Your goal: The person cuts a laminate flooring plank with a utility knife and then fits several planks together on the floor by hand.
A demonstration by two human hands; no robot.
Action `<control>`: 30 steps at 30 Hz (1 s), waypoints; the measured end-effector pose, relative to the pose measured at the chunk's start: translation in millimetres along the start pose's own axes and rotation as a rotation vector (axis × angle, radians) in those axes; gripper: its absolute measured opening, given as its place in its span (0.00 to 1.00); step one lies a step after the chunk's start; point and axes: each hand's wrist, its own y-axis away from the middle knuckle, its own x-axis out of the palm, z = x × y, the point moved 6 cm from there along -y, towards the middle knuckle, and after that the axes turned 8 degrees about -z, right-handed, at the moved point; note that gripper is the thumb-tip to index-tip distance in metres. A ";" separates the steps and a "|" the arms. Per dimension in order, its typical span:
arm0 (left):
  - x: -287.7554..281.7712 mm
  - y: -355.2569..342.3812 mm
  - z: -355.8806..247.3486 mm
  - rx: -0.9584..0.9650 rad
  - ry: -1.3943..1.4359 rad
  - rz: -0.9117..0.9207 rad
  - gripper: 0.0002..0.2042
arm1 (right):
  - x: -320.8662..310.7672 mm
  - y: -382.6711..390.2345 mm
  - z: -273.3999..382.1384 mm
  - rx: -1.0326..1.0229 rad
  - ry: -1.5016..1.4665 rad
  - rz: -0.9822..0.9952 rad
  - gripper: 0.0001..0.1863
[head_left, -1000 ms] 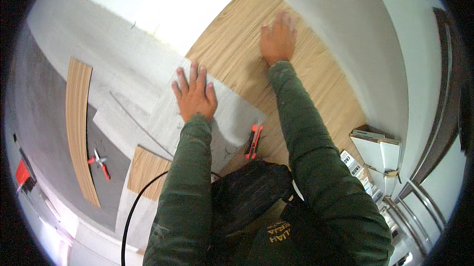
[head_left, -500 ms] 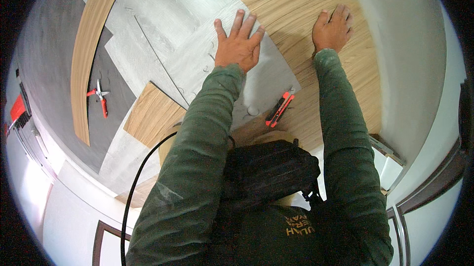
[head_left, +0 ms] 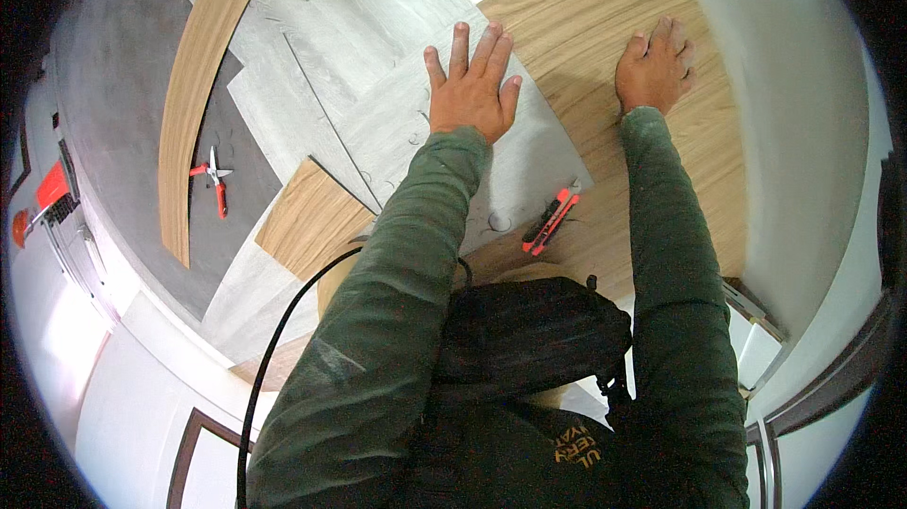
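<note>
My left hand (head_left: 472, 92) lies flat with fingers spread on a pale grey floor plank (head_left: 539, 136). To its right, my right hand (head_left: 654, 72) rests on the wood-pattern flooring (head_left: 595, 23), thumb apart and fingers slightly bent, with no object showing under it. A red and black utility knife (head_left: 551, 220) lies between my forearms, across the lower edge of the grey plank. Red-handled snips (head_left: 218, 180) lie with blades apart on the dark grey floor, away from both hands.
A long wood-pattern strip (head_left: 196, 98) lies at the left on the dark floor (head_left: 123, 84). Near my left forearm sits a short wood-pattern piece (head_left: 310, 218). Thin curled shavings are scattered on the grey planks. A wall (head_left: 784, 122) rises at the right; a black cable (head_left: 274, 358) runs beside me.
The whole view has shifted, so the floor and tools appear slightly farther right. Both hands stay at about the same places on the flooring.
</note>
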 end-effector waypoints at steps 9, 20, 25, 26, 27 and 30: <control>0.6 -2.1 2.1 -0.036 -0.036 -0.002 0.31 | 1.3 -2.5 -3.5 0.003 -0.025 -0.010 0.31; -0.4 1.4 1.9 0.006 -0.032 -0.001 0.25 | 4.1 1.2 7.9 -0.151 -0.087 0.015 0.29; -3.0 -0.5 1.3 0.000 0.017 0.018 0.24 | -1.4 -17.4 50.1 -0.354 -0.282 -0.017 0.26; -3.2 0.3 0.2 -0.007 0.041 0.029 0.24 | -7.0 -24.4 67.5 -0.424 -0.393 -0.032 0.25; -4.3 -0.5 1.1 -0.007 0.042 0.020 0.25 | -7.3 -29.4 88.4 -0.514 -0.408 0.007 0.25; -5.2 -1.5 5.8 -0.044 0.070 0.056 0.26 | -5.5 -32.7 129.4 -0.670 -0.427 0.076 0.23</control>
